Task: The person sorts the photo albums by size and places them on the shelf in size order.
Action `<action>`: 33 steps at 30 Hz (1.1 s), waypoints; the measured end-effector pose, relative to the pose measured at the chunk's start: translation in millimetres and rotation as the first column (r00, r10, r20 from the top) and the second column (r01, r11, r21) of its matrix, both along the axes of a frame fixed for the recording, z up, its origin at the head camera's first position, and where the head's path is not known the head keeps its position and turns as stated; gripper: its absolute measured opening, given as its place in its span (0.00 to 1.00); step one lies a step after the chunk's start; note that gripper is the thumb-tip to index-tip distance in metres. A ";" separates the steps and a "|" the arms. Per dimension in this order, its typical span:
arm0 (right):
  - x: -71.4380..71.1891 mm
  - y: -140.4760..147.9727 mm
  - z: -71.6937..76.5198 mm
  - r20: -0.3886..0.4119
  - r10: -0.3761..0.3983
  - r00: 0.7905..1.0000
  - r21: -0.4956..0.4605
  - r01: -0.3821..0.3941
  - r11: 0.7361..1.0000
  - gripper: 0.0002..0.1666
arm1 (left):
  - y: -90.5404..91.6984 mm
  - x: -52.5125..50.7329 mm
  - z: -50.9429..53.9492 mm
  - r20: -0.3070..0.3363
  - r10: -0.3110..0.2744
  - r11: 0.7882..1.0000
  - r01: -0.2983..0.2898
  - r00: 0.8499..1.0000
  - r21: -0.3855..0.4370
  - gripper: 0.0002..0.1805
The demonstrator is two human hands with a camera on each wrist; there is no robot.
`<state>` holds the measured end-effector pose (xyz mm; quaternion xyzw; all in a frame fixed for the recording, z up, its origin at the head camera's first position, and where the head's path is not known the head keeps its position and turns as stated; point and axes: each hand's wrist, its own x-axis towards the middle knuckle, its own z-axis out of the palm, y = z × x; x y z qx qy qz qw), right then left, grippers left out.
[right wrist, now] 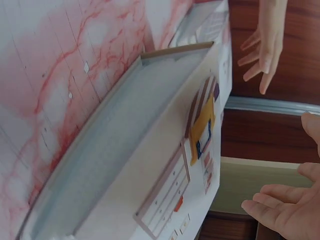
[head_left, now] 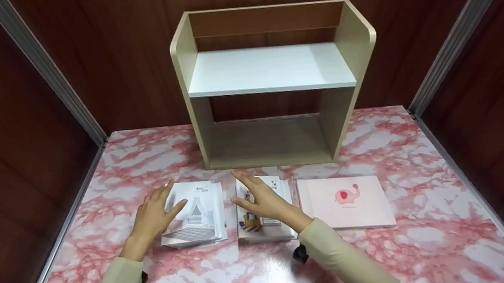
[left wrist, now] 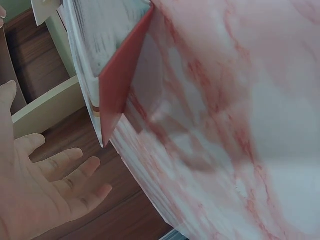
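A stack of white books [head_left: 194,214], the top cover showing a pointed building, lies flat on the left of the table. My left hand [head_left: 150,218] hovers at its left edge, fingers spread and thumb out over the cover. In the left wrist view, a red cover [left wrist: 125,75] shows at the stack's underside. Beside it lies a second pile of books [head_left: 250,222], its cover bearing a yellow and striped picture. Above this pile my right hand [head_left: 264,200] is spread, holding nothing. The right wrist view shows the pile's thick page edge [right wrist: 120,130], apart from the fingers.
Farther right lies a pink book [head_left: 350,203] with a red elephant. Behind the books stands a two-level wooden shelf unit [head_left: 268,70] with a white upper board. Dark wood panels [head_left: 484,105] with metal edging enclose the pink marbled table [head_left: 429,254].
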<state>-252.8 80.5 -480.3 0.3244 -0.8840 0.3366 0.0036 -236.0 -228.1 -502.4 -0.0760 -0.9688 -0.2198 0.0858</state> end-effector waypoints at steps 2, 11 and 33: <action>0.7 -1.5 -1.2 0.000 0.001 1.000 0.003 -0.001 1.000 0.42 | -1.0 0.2 -1.0 0.001 0.005 1.000 -0.005 1.000 0.010 0.42; 5.8 -8.3 -6.0 0.007 0.008 1.000 -0.008 -0.008 1.000 0.41 | -3.4 2.7 -6.7 0.011 0.027 1.000 -0.027 1.000 0.010 0.42; 13.3 -22.7 -18.4 -0.007 0.005 1.000 -0.022 -0.006 1.000 0.40 | -12.2 12.3 -14.8 0.037 0.052 0.998 -0.053 0.998 0.027 0.44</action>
